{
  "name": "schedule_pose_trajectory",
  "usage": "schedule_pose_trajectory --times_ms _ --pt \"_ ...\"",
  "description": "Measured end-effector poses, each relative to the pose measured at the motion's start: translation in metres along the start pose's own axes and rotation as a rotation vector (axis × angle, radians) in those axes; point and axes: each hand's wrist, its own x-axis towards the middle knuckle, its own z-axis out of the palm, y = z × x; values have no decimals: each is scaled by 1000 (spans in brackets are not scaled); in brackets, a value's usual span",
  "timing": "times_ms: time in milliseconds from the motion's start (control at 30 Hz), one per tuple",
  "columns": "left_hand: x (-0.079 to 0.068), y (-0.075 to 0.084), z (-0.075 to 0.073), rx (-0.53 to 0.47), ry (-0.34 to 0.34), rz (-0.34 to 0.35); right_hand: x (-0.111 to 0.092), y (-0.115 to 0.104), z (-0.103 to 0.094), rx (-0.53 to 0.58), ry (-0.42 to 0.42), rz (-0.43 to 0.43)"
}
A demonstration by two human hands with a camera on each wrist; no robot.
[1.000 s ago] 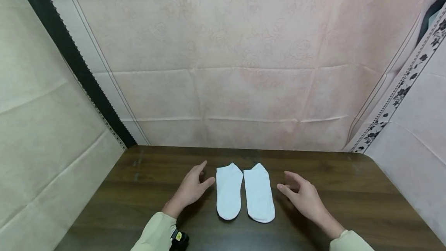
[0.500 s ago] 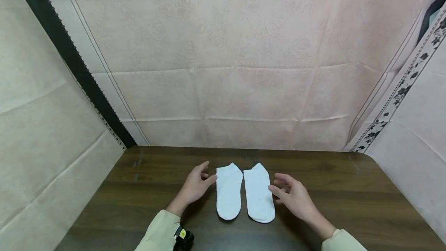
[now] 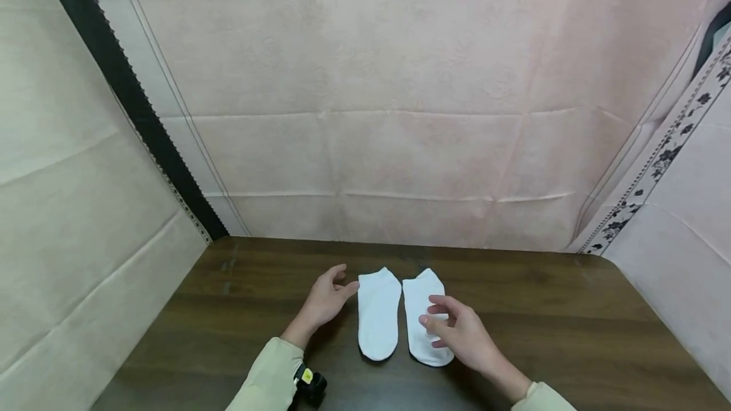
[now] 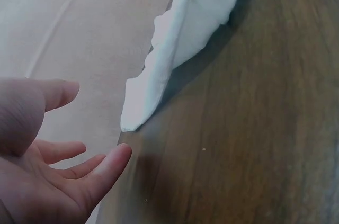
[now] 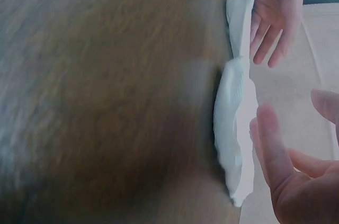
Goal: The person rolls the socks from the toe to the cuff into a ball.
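Note:
Two white ankle socks lie flat side by side on the brown wooden table (image 3: 257, 309), their cuffs toward its far edge. Just left of the left sock (image 3: 378, 316) is my left hand (image 3: 327, 300), fingers spread and thumb tip by the cuff. In the left wrist view a gap shows between those fingers and the sock (image 4: 153, 83). My right hand (image 3: 462, 332) hovers over the right sock (image 3: 419, 309) and covers part of its right side, fingers loosely bent and holding nothing. The right wrist view shows its fingers close to the near sock (image 5: 230, 123).
A pale cloth (image 3: 400, 113) hangs behind the table, with more cloth at both sides. A black strip (image 3: 131, 94) runs down the left, a floral border (image 3: 657, 163) down the right. A black device with a yellow mark (image 3: 308, 380) sits on the left wrist.
My right hand has moved left, from beside the right sock to over it. The left hand has shifted slightly right toward the left sock. Both socks stay on the table.

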Motion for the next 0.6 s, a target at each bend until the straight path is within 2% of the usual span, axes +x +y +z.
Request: schedule_pose_trajectory --times_ms 233,600 --pt "2 -3 3 -42 5 -37 -1 -3 12 42 -45 6" --pt "3 0 9 -101 -27 -15 -2 -2 24 70 -76 11"
